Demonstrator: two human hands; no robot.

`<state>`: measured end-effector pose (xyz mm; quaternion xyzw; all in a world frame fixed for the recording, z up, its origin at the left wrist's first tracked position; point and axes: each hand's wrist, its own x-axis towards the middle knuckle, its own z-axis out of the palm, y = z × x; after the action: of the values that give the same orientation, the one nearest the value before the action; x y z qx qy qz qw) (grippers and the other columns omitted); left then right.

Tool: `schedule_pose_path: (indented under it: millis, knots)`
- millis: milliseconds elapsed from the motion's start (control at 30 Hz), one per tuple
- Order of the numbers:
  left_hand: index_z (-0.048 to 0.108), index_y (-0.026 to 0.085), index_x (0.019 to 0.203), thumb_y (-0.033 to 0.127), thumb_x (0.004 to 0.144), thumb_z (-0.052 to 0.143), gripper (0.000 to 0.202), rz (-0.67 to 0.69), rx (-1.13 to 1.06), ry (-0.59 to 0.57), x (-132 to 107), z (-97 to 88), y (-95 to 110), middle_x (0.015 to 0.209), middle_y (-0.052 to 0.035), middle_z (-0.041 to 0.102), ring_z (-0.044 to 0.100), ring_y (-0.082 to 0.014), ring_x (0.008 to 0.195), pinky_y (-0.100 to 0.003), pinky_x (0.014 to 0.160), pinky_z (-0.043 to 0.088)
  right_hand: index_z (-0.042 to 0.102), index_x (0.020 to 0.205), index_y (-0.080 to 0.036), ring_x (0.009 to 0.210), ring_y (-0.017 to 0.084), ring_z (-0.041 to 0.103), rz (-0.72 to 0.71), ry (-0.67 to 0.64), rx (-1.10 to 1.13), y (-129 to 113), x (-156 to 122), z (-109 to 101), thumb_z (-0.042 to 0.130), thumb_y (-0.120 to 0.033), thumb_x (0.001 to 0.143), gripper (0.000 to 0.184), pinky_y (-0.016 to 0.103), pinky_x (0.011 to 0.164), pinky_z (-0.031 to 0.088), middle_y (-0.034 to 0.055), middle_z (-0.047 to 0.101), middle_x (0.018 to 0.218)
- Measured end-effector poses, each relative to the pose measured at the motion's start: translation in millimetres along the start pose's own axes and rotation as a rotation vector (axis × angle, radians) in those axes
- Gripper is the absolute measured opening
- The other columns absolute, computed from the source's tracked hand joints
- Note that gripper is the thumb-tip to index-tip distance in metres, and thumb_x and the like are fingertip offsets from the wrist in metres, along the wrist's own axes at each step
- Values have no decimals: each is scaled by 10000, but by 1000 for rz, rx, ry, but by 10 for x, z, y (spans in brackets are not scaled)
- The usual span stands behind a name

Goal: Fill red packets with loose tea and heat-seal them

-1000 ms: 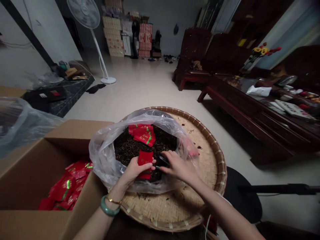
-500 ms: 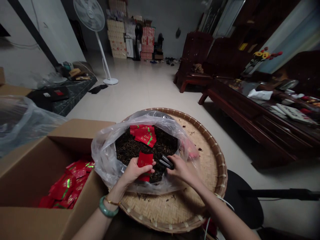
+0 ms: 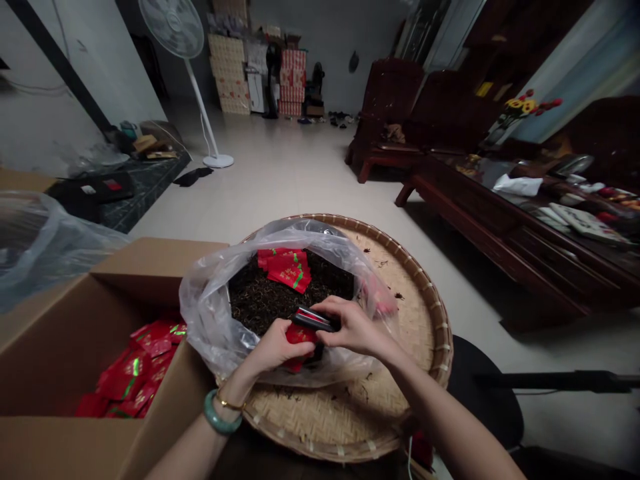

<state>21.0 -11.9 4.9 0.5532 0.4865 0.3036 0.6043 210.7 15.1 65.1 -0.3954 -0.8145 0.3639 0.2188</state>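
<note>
My left hand pinches a small red packet upright between thumb and fingers. A black handheld bag sealer is in my right hand, its two jaws lying across the packet's top edge. Both hands are over a clear plastic bag filled with dark, twisted loose tea. Several flat red packets with green marks rest fanned out on the tea. The bag sits on a round woven bamboo tray.
An open cardboard box on the left holds several red packets. Tea bits are scattered on the tray. A dark stand base is at the right, a wooden table beyond it. A white fan stands farther off.
My right hand has moved left, bringing the sealer from beside the packet onto its top edge. My left hand still holds the packet, now shifted slightly and partly covered.
</note>
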Motion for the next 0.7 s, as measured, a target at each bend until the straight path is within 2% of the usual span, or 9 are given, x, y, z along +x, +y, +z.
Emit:
schedule_pose_path:
  millis: [100,267,433,567,700]
  knots:
    - [653,83,717,271,576,719,244,-27,-19,-12,-8,0,-3,628,-25,665,576,-140,557,-234,534,455,675,1034,-169,829,167,594,14,27,44,-10,15,19,643,-183,738,298,267,732,447,46,653,900]
    - [656,85,742,284,594,721,256,-79,-102,-58,-15,10,-8,614,-26,665,603,-150,554,-238,530,468,687,1004,-174,806,163,599,49,73,84,28,22,24,634,-162,727,282,260,711,446,37,659,873]
    - [667,90,768,302,591,754,289,-127,-159,-81,-16,1,-16,646,-41,684,646,-178,582,-257,550,494,653,1075,-185,934,191,605,159,174,197,103,12,-50,644,-195,716,359,302,823,456,48,660,1022]
    - [670,93,793,326,575,776,336,-118,-189,-46,-4,-15,4,679,-53,698,657,-184,590,-261,557,500,657,1070,-194,903,192,606,147,97,153,132,-25,-20,679,-198,676,395,303,802,457,44,668,996]
    - [655,85,760,301,580,764,301,-125,-143,-41,10,-8,28,627,-44,680,645,-178,561,-249,530,486,687,999,-178,829,175,605,92,94,115,130,-18,79,649,-195,710,292,275,728,449,44,671,908]
